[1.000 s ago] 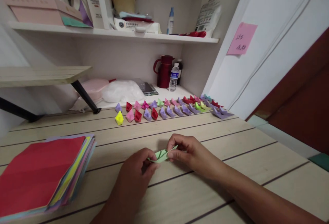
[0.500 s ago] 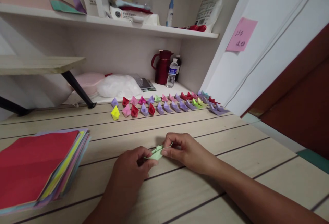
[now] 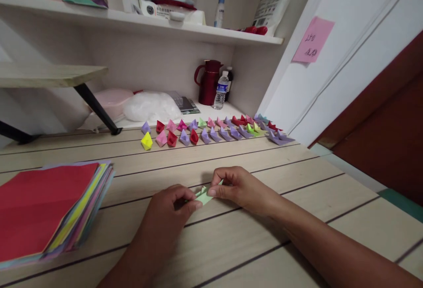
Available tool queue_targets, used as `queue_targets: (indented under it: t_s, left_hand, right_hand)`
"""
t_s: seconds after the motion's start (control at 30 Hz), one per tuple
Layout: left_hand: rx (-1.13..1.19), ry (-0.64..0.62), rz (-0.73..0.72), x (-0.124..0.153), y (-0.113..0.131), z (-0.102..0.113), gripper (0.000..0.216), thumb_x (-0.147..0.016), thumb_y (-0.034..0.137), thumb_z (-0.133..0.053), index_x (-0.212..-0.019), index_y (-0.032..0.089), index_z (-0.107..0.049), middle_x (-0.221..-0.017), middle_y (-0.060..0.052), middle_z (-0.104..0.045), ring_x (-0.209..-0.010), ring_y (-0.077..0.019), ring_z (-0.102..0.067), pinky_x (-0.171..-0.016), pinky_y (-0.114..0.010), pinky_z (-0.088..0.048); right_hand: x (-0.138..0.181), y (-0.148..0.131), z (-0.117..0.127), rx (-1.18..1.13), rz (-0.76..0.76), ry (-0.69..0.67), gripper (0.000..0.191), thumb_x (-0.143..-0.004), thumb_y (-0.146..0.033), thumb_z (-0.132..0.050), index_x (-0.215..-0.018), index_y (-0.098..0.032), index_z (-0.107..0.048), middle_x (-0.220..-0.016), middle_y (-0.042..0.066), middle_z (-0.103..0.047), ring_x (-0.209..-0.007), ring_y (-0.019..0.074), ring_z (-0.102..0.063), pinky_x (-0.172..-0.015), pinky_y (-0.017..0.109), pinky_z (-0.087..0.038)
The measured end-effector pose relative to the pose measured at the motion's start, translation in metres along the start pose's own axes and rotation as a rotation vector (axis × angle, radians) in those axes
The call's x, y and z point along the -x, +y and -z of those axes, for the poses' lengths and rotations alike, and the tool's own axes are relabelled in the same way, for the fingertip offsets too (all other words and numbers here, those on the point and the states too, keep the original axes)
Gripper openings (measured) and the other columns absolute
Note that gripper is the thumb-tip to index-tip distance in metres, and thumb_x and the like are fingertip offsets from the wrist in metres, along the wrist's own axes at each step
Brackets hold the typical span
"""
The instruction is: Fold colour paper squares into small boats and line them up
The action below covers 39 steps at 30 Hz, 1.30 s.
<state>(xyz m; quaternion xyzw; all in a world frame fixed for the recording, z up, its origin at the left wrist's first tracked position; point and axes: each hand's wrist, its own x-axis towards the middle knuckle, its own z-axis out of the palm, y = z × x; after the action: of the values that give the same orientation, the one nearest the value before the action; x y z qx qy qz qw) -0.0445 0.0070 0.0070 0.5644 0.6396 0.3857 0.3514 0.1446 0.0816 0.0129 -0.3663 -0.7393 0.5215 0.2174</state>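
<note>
The green paper boat [image 3: 204,198] sits between your two hands, low over the middle of the desk [image 3: 228,252]; whether its underside touches the wood, you can't tell from here. The fingers of your left hand [image 3: 167,211] are closed in a pinch on its left end, and those of your right hand [image 3: 239,191] pinch the right end, thumb nearest you. Gripping it at both tips probably keeps the thin paper steady and leaves the raised middle fold uncovered, so you can see its shape. Your forearms come in low from either side, likely to steady such a light grip.

Beyond your hands, two rows of small paper boats [image 3: 205,136] run along the back of the desk, well apart from your work, perhaps so that your sleeves or wrists don't catch them. To your left lies a stack of coloured paper [image 3: 46,211], red sheet on top, near enough to reach yet off to one side. Behind the rows, a dark red jug [image 3: 209,84] and a water bottle [image 3: 221,92] stand upright in the back corner, presumably safer there for the paper.
</note>
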Motion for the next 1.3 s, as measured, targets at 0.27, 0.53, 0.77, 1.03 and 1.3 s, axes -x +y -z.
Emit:
queue_targets:
  t_s: [0.27,0.53,0.77,1.03,1.3]
  left_hand:
    - [-0.338,-0.134,0.086,0.003,0.001,0.008,0.016,-0.071,0.032,-0.06,-0.058,0.023,-0.064,-0.055,0.003,-0.062,-0.053,-0.0145,-0.052,-0.052,-0.026,-0.03]
    - [-0.742,0.006,-0.039,0.012,0.003,0.006,0.012,-0.076,0.026,-0.059,-0.068,0.026,-0.068,-0.118,-0.006,-0.062,-0.114,-0.0298,-0.052,-0.09,-0.047,-0.034]
    - [-0.779,-0.011,-0.058,0.01,-0.002,0.001,0.016,-0.081,0.026,-0.053,-0.072,0.023,-0.066,-0.135,-0.008,-0.055,-0.126,-0.0313,-0.045,-0.1,-0.053,-0.031]
    - [-0.818,0.025,-0.107,0.013,-0.004,-0.002,0.015,-0.079,0.029,-0.053,-0.071,0.023,-0.065,-0.132,-0.007,-0.058,-0.123,-0.0297,-0.049,-0.1,-0.054,-0.033]
    - [-0.764,0.082,-0.167,0.005,-0.019,0.026,0.023,-0.087,0.029,-0.051,-0.097,0.016,-0.067,-0.121,-0.013,-0.063,-0.112,-0.0278,-0.057,-0.093,-0.045,-0.044]
  right_hand:
    - [0.0,-0.003,-0.009,0.533,0.26,0.067,0.01,-0.078,-0.023,-0.077,-0.072,-0.02,-0.07,-0.079,0.001,-0.066,-0.084,0.0183,-0.056,-0.078,0.03,-0.04]
    - [-0.003,-0.003,-0.016,0.668,0.232,0.073,0.013,-0.08,-0.029,-0.076,-0.076,-0.019,-0.068,-0.094,0.004,-0.063,-0.092,0.0212,-0.053,-0.084,0.035,-0.039]
    - [-0.004,-0.006,-0.016,0.694,0.246,0.019,0.01,-0.079,-0.023,-0.075,-0.079,-0.018,-0.066,-0.098,0.006,-0.059,-0.096,0.0216,-0.053,-0.083,0.033,-0.042]
    - [-0.004,-0.009,-0.011,0.63,0.12,0.013,0.023,-0.078,-0.028,-0.076,-0.09,-0.02,-0.059,-0.1,0.003,-0.05,-0.083,0.0154,-0.052,-0.074,0.027,-0.042]
    - [-0.01,-0.012,-0.006,0.716,0.101,-0.08,0.023,-0.077,-0.034,-0.076,-0.082,-0.021,-0.057,-0.099,0.001,-0.049,-0.079,0.0144,-0.052,-0.07,0.026,-0.038]
